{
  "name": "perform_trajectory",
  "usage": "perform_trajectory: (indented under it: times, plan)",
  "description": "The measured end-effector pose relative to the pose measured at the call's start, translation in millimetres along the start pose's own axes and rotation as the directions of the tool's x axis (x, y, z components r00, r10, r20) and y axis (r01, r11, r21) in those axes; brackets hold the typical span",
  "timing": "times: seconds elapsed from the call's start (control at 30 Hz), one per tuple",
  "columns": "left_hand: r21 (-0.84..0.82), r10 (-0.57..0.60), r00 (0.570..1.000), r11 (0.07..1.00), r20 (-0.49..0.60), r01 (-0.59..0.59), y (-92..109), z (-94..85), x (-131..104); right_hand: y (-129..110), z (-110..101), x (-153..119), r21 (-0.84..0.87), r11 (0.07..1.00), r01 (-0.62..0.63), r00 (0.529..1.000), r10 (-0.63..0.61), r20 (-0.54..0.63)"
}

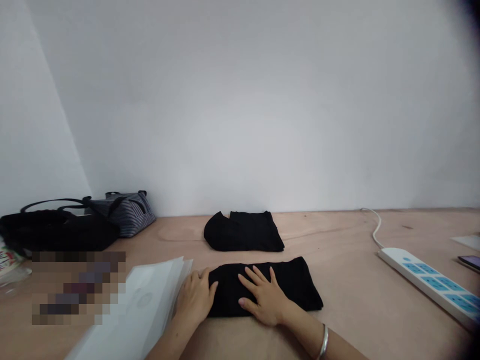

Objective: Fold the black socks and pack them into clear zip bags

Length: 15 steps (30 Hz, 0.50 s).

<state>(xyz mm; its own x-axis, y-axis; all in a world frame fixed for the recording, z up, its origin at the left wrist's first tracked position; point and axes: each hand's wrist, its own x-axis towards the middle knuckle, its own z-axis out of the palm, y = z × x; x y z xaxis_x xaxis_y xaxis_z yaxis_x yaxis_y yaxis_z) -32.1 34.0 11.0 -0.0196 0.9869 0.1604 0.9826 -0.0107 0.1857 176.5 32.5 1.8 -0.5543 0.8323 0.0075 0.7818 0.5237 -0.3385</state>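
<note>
A folded black cloth (300, 285), long and flat, lies on the table in front of me. My right hand (264, 295) rests on its middle, palm down with the fingers spread. At the cloth's left end is my left hand (197, 295), its fingers slightly bent and its thumb apart, touching the fabric. The left hand covers that end of the cloth. Farther back, close to the wall, lies a second folded black cloth (247, 232), rounded on its left side and notched along the top. Neither hand touches it.
White papers or plastic sleeves (138, 295) lie just left of my left hand. A black bag (63, 232) and a striped bag (133, 215) stand at the back left. On the right are a white power strip (423, 280) with its cord and a phone (470, 262).
</note>
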Motion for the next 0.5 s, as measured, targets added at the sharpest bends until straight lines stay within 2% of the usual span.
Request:
perform_trajectory:
  times: [0.13, 0.23, 0.4, 0.5]
  plan:
    - [-0.135, 0.002, 0.999, 0.991, 0.054, 0.006, -7.3, -3.1, 0.0, 12.2, -6.6, -5.6, 0.003, 0.999, -0.041, 0.999, 0.041, 0.018]
    - [-0.271, 0.030, 0.998, 0.962, 0.057, -0.014, -12.5, -10.3, 2.9, 11.5, -6.5, -3.9, 0.007, 0.999, -0.052, 0.999, 0.052, 0.006]
    - [-0.450, -0.077, 0.991, 0.893, -0.110, 0.019, -4.0, -17.5, 9.8, -7.9, 5.6, 12.4, 0.017, 0.999, -0.031, 0.999, 0.031, -0.035]
    - [-0.638, -0.133, 0.964, 0.768, -0.228, -0.045, 4.7, -9.0, 11.7, -22.1, 13.3, 24.3, 0.034, 0.999, 0.002, 0.997, 0.001, -0.078]
